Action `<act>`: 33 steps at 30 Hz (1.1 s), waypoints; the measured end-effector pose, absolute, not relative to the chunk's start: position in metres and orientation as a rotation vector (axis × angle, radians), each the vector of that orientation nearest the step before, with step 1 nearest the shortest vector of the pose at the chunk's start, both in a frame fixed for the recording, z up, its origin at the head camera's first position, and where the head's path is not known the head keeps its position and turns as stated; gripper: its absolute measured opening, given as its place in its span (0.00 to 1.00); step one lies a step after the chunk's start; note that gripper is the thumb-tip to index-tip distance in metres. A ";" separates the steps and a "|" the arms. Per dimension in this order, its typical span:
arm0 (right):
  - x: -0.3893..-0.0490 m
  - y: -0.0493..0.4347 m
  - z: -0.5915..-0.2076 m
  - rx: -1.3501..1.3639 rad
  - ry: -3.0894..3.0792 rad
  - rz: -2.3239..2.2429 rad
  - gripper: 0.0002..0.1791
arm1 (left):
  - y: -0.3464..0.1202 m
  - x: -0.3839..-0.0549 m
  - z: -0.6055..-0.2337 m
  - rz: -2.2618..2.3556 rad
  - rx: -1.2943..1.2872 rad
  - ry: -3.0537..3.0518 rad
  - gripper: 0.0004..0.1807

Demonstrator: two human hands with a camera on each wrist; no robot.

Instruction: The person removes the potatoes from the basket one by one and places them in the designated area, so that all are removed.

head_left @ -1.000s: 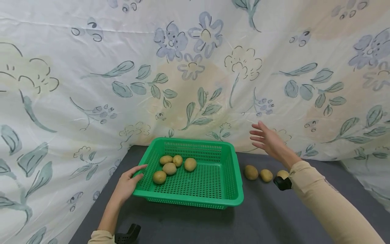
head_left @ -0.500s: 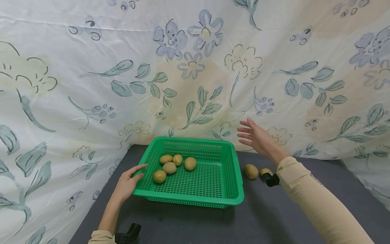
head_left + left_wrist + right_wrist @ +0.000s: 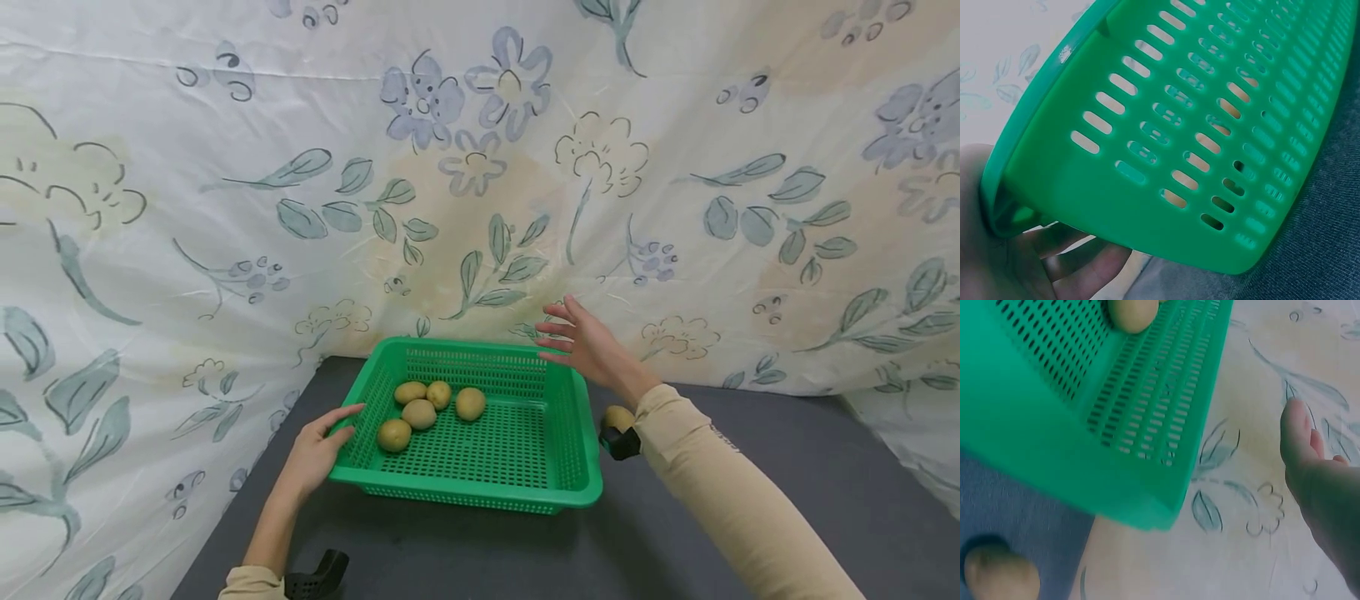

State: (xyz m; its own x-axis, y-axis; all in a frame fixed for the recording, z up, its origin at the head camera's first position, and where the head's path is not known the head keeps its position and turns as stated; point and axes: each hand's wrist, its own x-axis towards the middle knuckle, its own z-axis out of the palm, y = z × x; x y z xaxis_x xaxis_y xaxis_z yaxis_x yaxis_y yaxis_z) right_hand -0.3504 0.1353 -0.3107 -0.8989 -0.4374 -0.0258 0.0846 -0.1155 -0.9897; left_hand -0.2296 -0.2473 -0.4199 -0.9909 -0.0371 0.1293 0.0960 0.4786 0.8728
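Flowered sheet point(image 3: 480, 208) hangs beyond both hands; dark table point(image 3: 450, 554) below them. Green basket point(image 3: 472, 500) sits on the table between the hands, long side running from the left hand toward the right. Left hand point(image 3: 317, 446) grips the basket's near-left rim, some fingers tucked under it. Right hand point(image 3: 588, 340) is empty, fingers apart and relaxed, up by the far-right corner; in the right wrist view it looks clear of the rim.

Five potatoes point(image 3: 420, 414) lie inside, bunched on the left hand's side, so the left hand is nearer to those. Loose potato point(image 3: 618, 417) is on the table outside the basket, just past the wall on the right hand's side, back toward the person from that hand and under its wrist. Right hand is clearly nearer to it.

Hidden: black wrist camera point(image 3: 619, 443) covers part of the loose potato; right sleeve point(image 3: 735, 492) may block more table. Right wrist view cuts off a potato at its lower edge. Right hand's height over the corner: cannot tell.
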 end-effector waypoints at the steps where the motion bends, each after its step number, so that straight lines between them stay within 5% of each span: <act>1: -0.350 0.132 -0.311 -0.395 1.805 -2.072 0.36 | -0.247 -0.230 -0.420 -1.542 -0.050 -2.586 0.21; 33: -0.355 0.063 -0.344 -0.359 1.801 -1.810 0.36 | -0.248 -0.233 -0.422 -1.562 -0.058 -2.566 0.21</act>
